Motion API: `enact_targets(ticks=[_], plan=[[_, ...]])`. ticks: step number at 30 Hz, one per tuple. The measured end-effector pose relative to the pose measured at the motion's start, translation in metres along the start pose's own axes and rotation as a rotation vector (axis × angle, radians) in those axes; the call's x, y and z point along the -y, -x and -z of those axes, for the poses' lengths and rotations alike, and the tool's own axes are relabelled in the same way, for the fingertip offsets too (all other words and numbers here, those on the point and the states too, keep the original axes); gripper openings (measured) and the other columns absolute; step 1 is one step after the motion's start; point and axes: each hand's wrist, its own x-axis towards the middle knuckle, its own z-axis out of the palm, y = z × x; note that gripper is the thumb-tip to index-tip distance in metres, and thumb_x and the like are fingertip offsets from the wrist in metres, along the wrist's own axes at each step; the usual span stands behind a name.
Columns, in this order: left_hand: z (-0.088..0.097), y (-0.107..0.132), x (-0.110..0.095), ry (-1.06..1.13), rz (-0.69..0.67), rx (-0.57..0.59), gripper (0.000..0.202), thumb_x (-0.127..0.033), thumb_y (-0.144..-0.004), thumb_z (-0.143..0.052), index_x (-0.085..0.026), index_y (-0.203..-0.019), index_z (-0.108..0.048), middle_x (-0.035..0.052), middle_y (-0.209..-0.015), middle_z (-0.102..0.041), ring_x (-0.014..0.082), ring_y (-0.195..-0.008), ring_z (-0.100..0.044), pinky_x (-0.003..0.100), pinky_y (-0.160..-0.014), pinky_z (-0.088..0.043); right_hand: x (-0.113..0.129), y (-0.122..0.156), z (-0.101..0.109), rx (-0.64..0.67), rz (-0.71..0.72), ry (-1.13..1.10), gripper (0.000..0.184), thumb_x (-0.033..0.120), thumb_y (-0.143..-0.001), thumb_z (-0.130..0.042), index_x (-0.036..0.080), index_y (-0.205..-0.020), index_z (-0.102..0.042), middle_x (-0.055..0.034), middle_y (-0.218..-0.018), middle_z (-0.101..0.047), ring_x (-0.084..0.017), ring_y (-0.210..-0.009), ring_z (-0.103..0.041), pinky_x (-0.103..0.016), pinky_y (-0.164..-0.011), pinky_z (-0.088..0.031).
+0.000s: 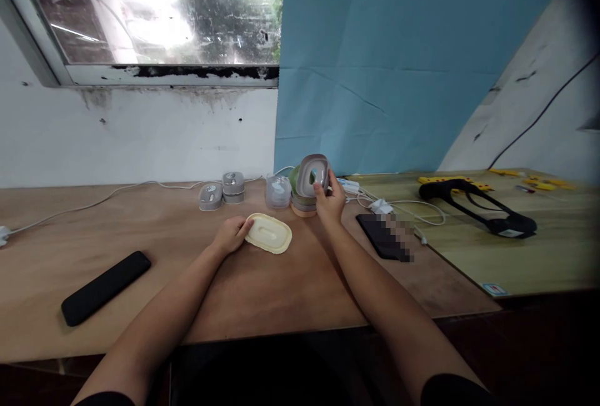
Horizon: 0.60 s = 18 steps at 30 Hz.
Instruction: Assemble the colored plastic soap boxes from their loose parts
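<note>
My left hand [232,235] grips the left end of a cream oval plastic tray [269,233], tilted just over the table. In my right hand [332,200] is a grey rounded lid with an opening in its middle [307,168], raised with its face towards me. Behind and below that lid stands a stack of rounded pieces, with a green one [294,178], grey ones and an orange one [304,212] at the bottom. Beside the stack is a translucent box [278,192]. Further left are grey boxes with round stickers [210,197], two of them stacked [233,187].
A black oblong case [105,288] lies at the left front. Right of my right arm are a dark phone-like slab [379,236], partly pixelated, and white cables with a plug [380,207]. A black headband-like frame [478,206] and yellow pieces [539,182] lie on the adjoining table.
</note>
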Motion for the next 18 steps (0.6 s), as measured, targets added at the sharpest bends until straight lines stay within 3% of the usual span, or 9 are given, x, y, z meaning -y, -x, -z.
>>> enact_targets(ticks=[3,10,18], plan=[[0.000,0.001,-0.001,-0.001,0.001,-0.013,0.052,-0.052,-0.094,-0.031,-0.018,-0.062,-0.054,0.0016,-0.063,-0.055,0.0142,-0.059,-0.050,0.026,-0.056,-0.035,0.007,-0.017,-0.003,0.044,0.021,0.107,0.063,0.053,-0.085,-0.050,0.013,-0.133,-0.052,-0.0156,-0.117,-0.063,-0.024,-0.101,-0.059,-0.035,-0.088,-0.046],[0.000,0.000,-0.002,0.000,-0.001,0.001,0.052,-0.052,-0.094,-0.030,-0.018,-0.064,-0.055,0.0019,-0.064,-0.057,0.0142,-0.060,-0.050,0.025,-0.057,-0.035,0.031,-0.064,-0.016,0.344,0.001,0.416,0.049,0.054,-0.085,-0.048,0.021,-0.118,-0.065,-0.0115,-0.106,-0.069,-0.027,-0.095,-0.061,-0.035,-0.083,-0.045],[-0.001,0.000,0.001,0.002,-0.012,-0.006,0.052,-0.052,-0.095,-0.031,-0.017,-0.063,-0.054,0.0016,-0.064,-0.056,0.0132,-0.060,-0.050,0.024,-0.056,-0.034,0.034,-0.062,-0.032,0.399,-0.005,0.548,0.041,0.051,-0.085,-0.048,0.020,-0.101,-0.071,-0.0119,-0.097,-0.067,-0.027,-0.096,-0.058,-0.037,-0.085,-0.040]])
